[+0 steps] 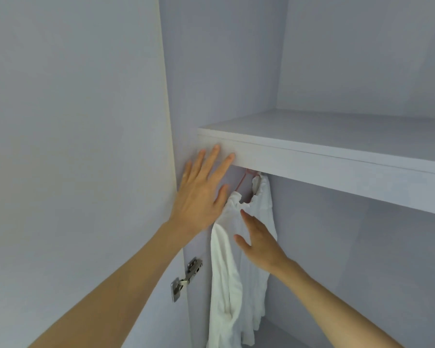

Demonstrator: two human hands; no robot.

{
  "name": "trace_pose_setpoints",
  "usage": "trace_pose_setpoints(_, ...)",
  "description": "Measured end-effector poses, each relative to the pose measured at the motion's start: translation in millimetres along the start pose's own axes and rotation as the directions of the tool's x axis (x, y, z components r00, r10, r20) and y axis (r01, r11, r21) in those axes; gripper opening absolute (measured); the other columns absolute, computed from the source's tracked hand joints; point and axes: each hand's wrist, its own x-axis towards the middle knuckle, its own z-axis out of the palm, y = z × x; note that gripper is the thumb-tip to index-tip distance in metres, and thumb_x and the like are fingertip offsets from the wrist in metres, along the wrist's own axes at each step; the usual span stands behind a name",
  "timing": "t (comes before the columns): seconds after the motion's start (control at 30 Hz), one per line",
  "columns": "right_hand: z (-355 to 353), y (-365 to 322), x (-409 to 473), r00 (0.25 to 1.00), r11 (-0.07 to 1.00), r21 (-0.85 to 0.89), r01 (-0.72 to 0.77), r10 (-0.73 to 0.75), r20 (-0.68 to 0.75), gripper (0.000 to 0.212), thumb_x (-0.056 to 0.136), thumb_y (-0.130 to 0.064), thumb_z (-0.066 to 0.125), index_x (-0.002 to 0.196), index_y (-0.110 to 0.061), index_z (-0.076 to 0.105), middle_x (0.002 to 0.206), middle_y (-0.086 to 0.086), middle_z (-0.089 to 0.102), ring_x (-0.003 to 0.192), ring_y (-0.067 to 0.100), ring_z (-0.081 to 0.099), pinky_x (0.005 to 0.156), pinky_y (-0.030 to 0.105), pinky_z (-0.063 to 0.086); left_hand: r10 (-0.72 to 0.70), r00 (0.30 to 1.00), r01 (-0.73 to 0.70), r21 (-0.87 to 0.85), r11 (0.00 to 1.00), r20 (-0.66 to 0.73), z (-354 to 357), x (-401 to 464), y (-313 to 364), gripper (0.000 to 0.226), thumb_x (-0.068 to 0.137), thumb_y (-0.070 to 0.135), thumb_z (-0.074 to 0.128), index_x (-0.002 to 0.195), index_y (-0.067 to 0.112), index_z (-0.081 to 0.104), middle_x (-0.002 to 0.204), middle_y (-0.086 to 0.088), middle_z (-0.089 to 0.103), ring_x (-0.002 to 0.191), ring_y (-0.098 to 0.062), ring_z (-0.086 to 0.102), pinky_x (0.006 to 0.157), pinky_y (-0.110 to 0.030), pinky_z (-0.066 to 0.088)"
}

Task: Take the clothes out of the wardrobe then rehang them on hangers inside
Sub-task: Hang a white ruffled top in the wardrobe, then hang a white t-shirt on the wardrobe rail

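Overhead, both hands (201,194) (260,243) flat-fingered before the white garment (224,272) on its hanger (244,180).

so it's all pale grey-lilac panels in here, pretty much one colour everywhere. Open door (73,146) fills the left side, its cream edge strip running down beside the side wall (211,71). A thick shelf (337,167) cuts across the right, with a bare back panel (362,51) above it and a shadowed compartment below. Metal hinge (186,277) sits low where door meets carcass. Light is soft and even, no hard shadows
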Motion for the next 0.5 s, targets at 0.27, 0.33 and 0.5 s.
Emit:
trace_pose_setpoints(0.27,12.4,2.9,-76.2,0.982,0.992,-0.06,0.115,-0.105,0.154,0.066,0.099,-0.042,0.033,0.148,-0.023,-0.006,0.157,-0.007,0.001,0.143,0.009,0.005,0.115,0.025,0.007,-0.217,0.934,0.205,0.073,0.976,0.285,17.9,-149.3,25.5,0.054,0.091,0.037,0.033,0.142,0.038,0.015,0.155,-0.003,0.012,0.141,-0.027,0.002,0.112,-0.045,0.015)
trace_pose_setpoints(0.33,23.2,6.8,-98.7,0.964,0.984,-0.09,0.152,-0.128,0.233,0.066,0.099,-0.043,0.032,0.148,-0.025,-0.009,0.157,-0.007,-0.001,0.144,0.009,0.002,0.117,0.029,0.005,-0.269,0.903,0.223,0.169,0.96,0.335,15.7,-186.4,37.8,0.054,0.091,0.04,0.031,0.143,0.034,0.02,0.154,-0.002,0.015,0.141,-0.028,0.009,0.11,-0.046,0.016)
trace_pose_setpoints(0.5,61.1,1.5,-146.5,0.885,0.931,-0.186,0.315,-0.218,0.412,0.064,0.099,-0.045,0.025,0.147,-0.025,-0.012,0.157,-0.006,-0.008,0.144,0.01,-0.006,0.117,0.034,-0.003,-0.435,0.817,0.262,0.428,0.865,0.378,-5.3,-286.5,69.8,0.052,0.088,0.041,0.032,0.138,0.029,0.035,0.145,-0.009,0.039,0.132,-0.034,0.036,0.102,-0.049,0.029)
